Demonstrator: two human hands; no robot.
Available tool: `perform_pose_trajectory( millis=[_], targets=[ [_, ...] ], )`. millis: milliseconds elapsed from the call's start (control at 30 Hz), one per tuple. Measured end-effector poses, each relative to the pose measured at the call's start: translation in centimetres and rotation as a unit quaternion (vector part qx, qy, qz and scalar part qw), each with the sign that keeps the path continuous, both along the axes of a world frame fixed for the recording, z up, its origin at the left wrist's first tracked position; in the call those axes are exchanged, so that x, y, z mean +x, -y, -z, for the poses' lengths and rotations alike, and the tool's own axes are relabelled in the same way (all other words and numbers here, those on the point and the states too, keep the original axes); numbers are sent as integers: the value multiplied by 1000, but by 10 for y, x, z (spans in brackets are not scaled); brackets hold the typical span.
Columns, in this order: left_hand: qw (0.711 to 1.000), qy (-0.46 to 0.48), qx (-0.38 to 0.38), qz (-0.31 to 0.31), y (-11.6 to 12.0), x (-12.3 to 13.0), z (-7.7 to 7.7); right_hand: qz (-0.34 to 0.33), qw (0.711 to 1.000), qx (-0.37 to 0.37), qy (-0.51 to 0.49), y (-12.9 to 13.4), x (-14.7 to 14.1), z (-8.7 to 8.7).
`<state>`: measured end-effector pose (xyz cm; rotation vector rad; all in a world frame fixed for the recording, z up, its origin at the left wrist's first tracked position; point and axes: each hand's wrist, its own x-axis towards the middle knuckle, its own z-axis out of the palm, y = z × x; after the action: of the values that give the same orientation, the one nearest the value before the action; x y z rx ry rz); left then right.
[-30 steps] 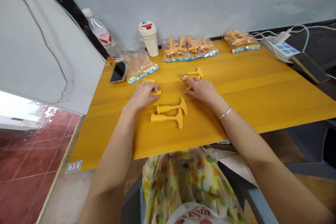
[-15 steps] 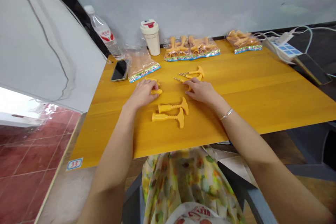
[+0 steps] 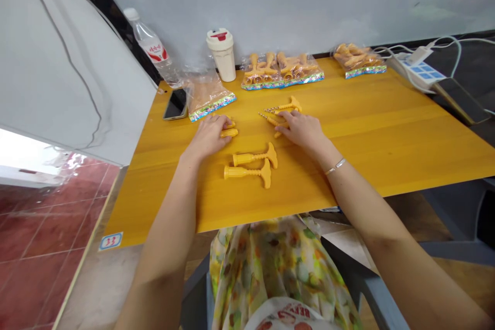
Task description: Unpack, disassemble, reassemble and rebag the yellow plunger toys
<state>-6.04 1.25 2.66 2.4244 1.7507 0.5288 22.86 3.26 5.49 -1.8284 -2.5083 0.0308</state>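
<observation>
Take the bare tabletop between the hands as a clock's centre, with twelve o'clock toward the grey-white board. The person's left hand is at nine o'clock, palm down, its fingers curled over small ridged yellow plastic sleeves; whether it grips them or only rests on them cannot be told. The right hand, a silver bracelet on its wrist, lies at three o'clock, fingertips at the nearest of a small group of yellow plastic T-handled corkscrews with bare metal spirals. Its thumb and fingers hide part of this piece, so a firm grasp cannot be confirmed. The group fans out around two o'clock, its spiral tips aimed toward ten.

At six o'clock, two yellow T-handled corkscrews fitted into ridged sleeves lie side by side, handles toward three.

A clear plastic bag with a colourful printed strip lies flat at ten o'clock, beside a dark-screened smartphone. A cream lidded cup stands at eleven. Clear bags packed with yellow plastic pieces sit between twelve and one, and another filled bag at two.
</observation>
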Motion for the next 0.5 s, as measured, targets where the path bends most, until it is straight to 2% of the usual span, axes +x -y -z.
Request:
perform_pose_trajectory(
  millis=[133, 300, 400, 500],
  targets=[
    [1000, 2, -3, -6, 0, -1, 2, 5, 1000, 2, -12, -4, 4, 3],
    [1000, 15, 1, -2, 1, 1, -2, -26, 998, 26, -44, -3, 1, 5],
    [998, 53, -16, 21, 7, 7, -15, -100, 990, 47, -83, -1, -3, 9],
    [988, 88, -91, 85, 17, 18, -31, -203, 967, 67, -139, 0, -8, 17]
  ],
)
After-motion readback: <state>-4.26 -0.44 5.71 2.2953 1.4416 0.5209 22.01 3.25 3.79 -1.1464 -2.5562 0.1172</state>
